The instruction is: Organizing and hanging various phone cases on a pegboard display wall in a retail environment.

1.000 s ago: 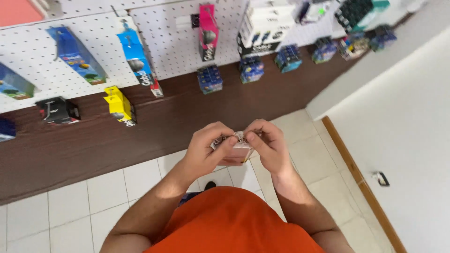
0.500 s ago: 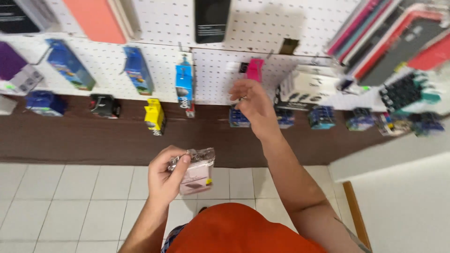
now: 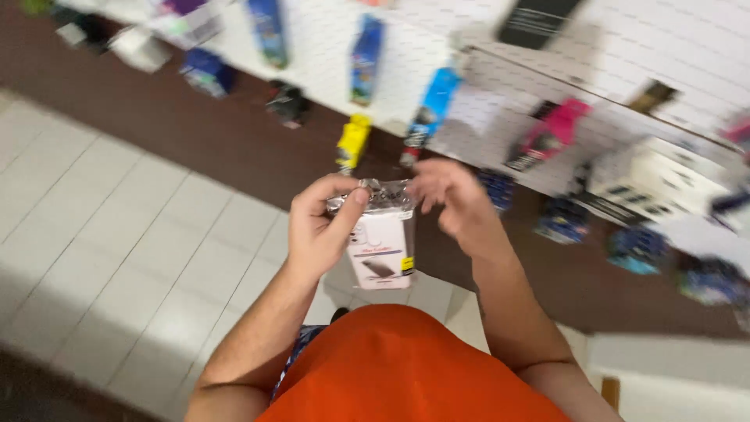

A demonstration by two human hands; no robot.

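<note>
Overhead, white pegboard (image 3: 625, 70) of colourful packages (image 3: 433, 109).

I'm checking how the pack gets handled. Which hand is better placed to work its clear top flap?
Probably the right hand: its fingers sit free at the flap of the small white pack, while the left hand is busy gripping the pack.

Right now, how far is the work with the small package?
Done: the package is off the pegboard wall, gripped by the left hand. In hand: the right hand is at its clear top edge. Left: it is not yet hung; other packages hang there.
</note>
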